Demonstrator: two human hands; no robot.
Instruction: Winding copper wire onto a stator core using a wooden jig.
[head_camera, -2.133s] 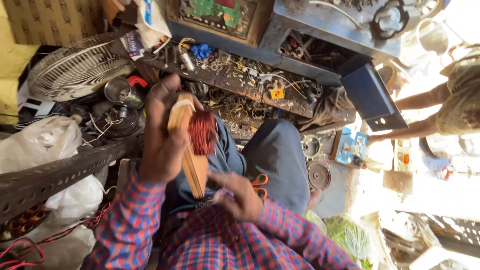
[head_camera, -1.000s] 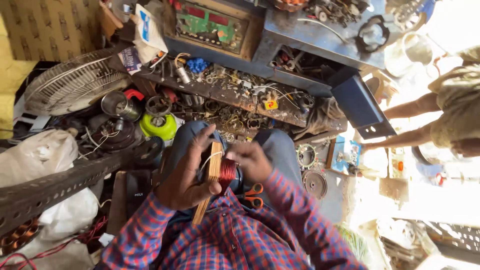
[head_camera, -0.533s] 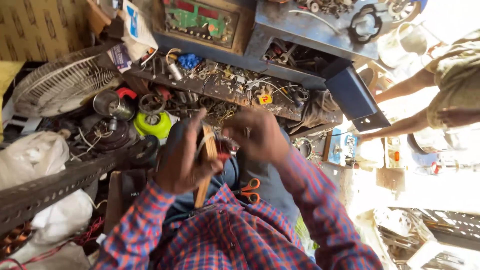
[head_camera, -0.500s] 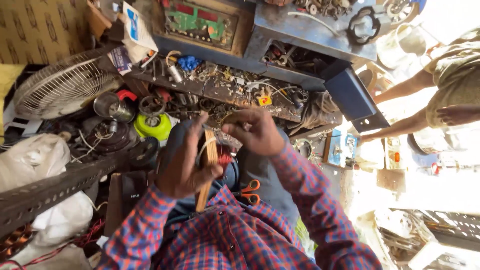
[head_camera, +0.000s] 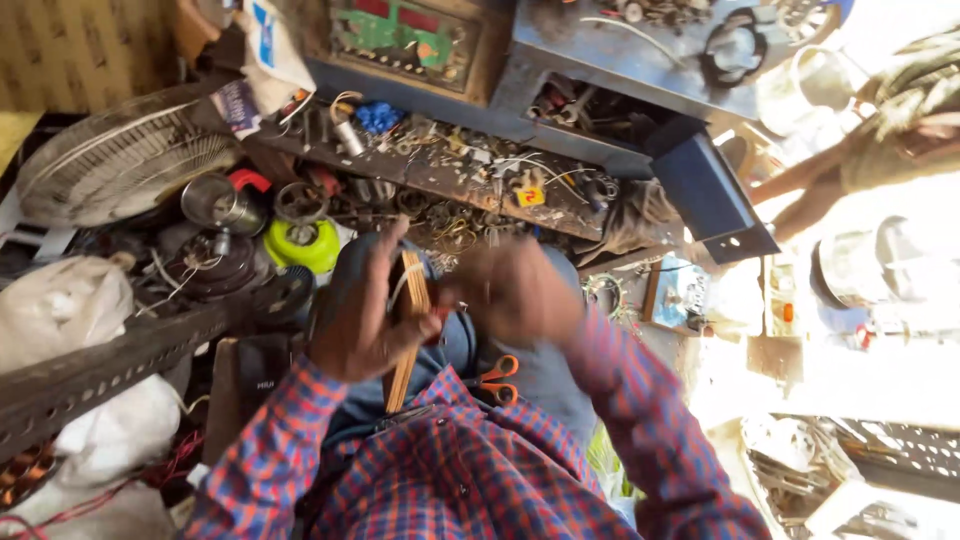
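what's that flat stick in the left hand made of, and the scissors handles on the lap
The flat stick in the left hand looks like bare pale wood: tan, matte, with lengthwise lines like grain or stacked slats. The scissors handles look like smooth orange plastic, uniform in colour with a slight gloss.

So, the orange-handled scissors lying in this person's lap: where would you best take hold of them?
Probably by the orange loop handles of the scissors, coming from the right hand side. The handles lie exposed on the lap, while the blades run left, hidden beneath the wooden strip held in the left hand.
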